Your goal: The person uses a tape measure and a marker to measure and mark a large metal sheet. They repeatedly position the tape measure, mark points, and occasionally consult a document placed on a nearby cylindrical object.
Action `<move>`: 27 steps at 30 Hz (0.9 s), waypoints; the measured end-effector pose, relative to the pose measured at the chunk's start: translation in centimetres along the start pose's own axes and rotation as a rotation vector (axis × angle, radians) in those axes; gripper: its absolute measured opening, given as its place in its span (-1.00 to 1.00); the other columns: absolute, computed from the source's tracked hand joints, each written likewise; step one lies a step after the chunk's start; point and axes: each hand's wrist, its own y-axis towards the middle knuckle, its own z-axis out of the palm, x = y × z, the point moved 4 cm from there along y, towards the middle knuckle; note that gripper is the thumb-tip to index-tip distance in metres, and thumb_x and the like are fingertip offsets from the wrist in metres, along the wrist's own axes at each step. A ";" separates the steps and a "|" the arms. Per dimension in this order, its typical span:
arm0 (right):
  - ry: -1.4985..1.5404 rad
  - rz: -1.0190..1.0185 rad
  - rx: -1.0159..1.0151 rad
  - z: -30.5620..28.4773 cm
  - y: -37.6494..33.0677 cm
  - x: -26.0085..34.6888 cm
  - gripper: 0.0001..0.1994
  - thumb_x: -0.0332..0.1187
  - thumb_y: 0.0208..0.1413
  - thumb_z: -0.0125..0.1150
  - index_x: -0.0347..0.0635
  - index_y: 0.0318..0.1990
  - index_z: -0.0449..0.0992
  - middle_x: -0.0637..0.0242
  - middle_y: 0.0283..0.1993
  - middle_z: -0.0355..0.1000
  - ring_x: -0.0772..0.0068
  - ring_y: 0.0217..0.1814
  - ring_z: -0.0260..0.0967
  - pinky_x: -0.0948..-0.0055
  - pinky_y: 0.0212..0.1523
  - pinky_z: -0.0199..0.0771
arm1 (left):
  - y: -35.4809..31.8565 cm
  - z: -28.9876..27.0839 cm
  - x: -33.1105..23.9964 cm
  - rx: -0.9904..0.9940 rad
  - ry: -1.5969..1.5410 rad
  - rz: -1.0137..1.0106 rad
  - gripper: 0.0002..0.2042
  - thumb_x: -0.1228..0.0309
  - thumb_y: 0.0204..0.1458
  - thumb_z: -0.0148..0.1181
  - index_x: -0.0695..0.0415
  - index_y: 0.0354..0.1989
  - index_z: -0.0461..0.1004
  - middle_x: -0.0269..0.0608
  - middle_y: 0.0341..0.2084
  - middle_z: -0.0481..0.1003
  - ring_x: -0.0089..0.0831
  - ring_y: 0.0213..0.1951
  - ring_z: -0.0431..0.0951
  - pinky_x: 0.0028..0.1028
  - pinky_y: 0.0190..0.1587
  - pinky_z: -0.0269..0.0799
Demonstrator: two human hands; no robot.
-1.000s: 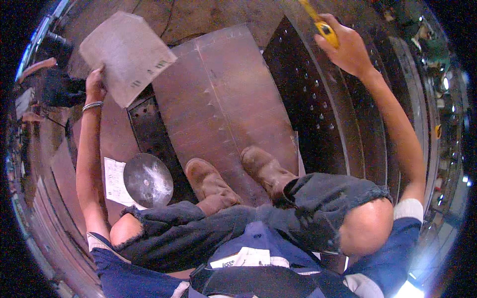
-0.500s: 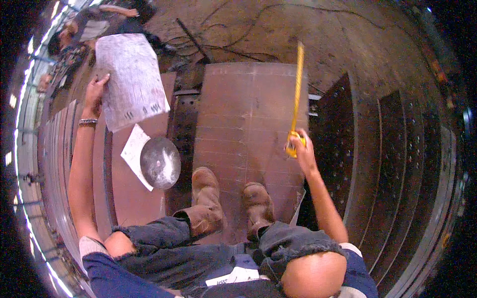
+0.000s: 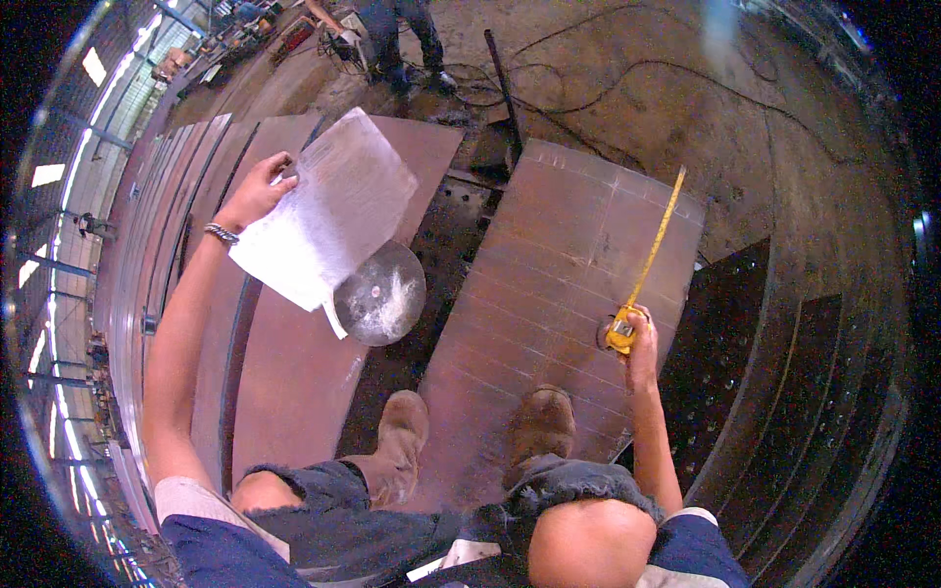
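1. Worn on the head, looking steeply down past bent knees and boots [image 3: 470, 436] to the rusty steel plate [image 3: 559, 294] underfoot.
2. Faces forward and down; beyond the plate, floor with cables, and another person's legs [image 3: 397, 34] at the top edge.
3. Near enough to fill the lower frame with the lap; fisheye bends the plate's edges toward the rim.
4. Single view only; nothing shared.

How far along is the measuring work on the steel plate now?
Done: the rusty brown steel plate already bears a grid of lines. In hand: the right hand holds a yellow tape measure, blade stretched along the plate; the left hand holds a white paper sheet. What is left cannot be told.
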 end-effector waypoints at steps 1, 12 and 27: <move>0.011 -0.013 -0.009 0.4 0.1 0.1 -0.63 -0.11 0.14 -0.01 -0.15 0.00 0.37 0.32 -0.34 0.44 0.50 -0.42 0.49 0.61 -0.57 0.38 | 0.1 0.6 1.2 -0.125 0.005 -0.026 -0.55 0.33 0.08 0.24 0.36 0.06 0.34 0.09 0.00 0.45 -0.16 0.13 0.43 -0.30 0.20 0.29; -0.101 -0.083 -0.277 0.6 -6.1 2.5 -0.64 -0.09 0.19 -0.07 -0.12 -0.02 0.42 0.26 -0.44 0.50 0.53 -0.53 0.43 0.61 -0.66 0.27 | 2.9 19.3 21.0 0.004 -0.236 -0.252 -0.62 0.41 -0.09 0.28 0.28 -0.07 0.45 -0.05 -0.22 0.57 -0.24 -0.15 0.56 -0.32 -0.02 0.43; -0.149 -0.171 -0.622 1.0 -23.9 8.8 -0.55 0.00 0.31 -0.28 -0.19 -0.01 0.37 0.19 -0.39 0.47 0.32 -0.41 0.47 0.41 -0.40 0.48 | 7.5 22.8 22.0 -0.195 0.608 -0.207 -0.66 0.39 0.05 0.00 0.17 0.02 0.39 0.09 -0.06 0.49 -0.07 0.01 0.52 0.06 0.00 0.35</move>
